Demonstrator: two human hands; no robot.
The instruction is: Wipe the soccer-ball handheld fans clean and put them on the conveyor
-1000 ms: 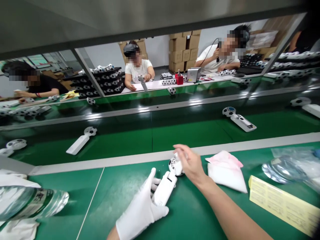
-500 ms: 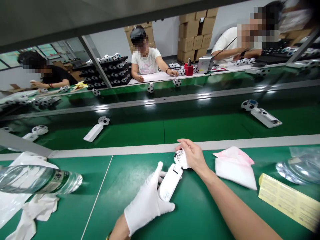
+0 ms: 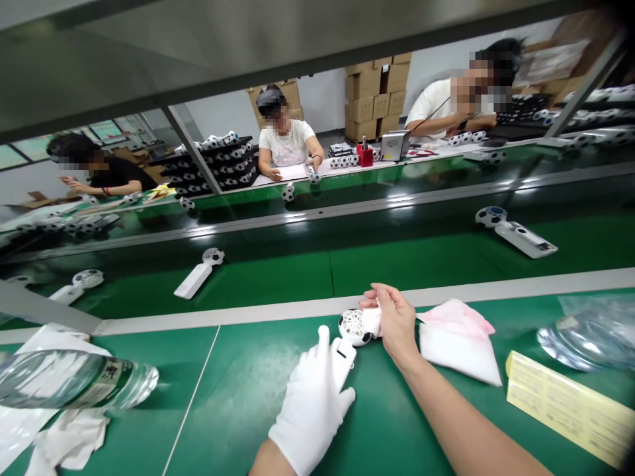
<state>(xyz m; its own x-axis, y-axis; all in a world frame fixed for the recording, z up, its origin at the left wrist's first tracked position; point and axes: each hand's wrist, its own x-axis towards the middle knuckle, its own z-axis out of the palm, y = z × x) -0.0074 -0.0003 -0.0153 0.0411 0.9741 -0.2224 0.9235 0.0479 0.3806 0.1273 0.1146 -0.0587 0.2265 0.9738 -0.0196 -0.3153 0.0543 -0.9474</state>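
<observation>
My left hand (image 3: pixel 311 400), in a white glove, is wrapped round the white handle of a handheld fan (image 3: pixel 342 362) with a round, black-and-white football-patterned head. The fan lies at an angle just above the green bench, its grille facing up. My bare right hand (image 3: pixel 398 324) pinches a small pinkish-white cloth (image 3: pixel 372 320) against the right side of the fan head. Its lower fingers are partly hidden. Just right of that hand lies a folded white and pink pad (image 3: pixel 459 340).
A clear bottle (image 3: pixel 79 378) lies at left above a crumpled white cloth (image 3: pixel 69 439). At right are a yellow label sheet (image 3: pixel 565 403) and another clear bottle (image 3: pixel 585 337). Beyond the bench edge, more fans (image 3: pixel 196 277) lie on the green conveyor (image 3: pixel 278 264). Several co-workers sit opposite.
The small cloth now shows at the fan head, in my right hand. My left hand has moved further up over the handle. Across the conveyor, a co-worker has drawn a fan nearer.
</observation>
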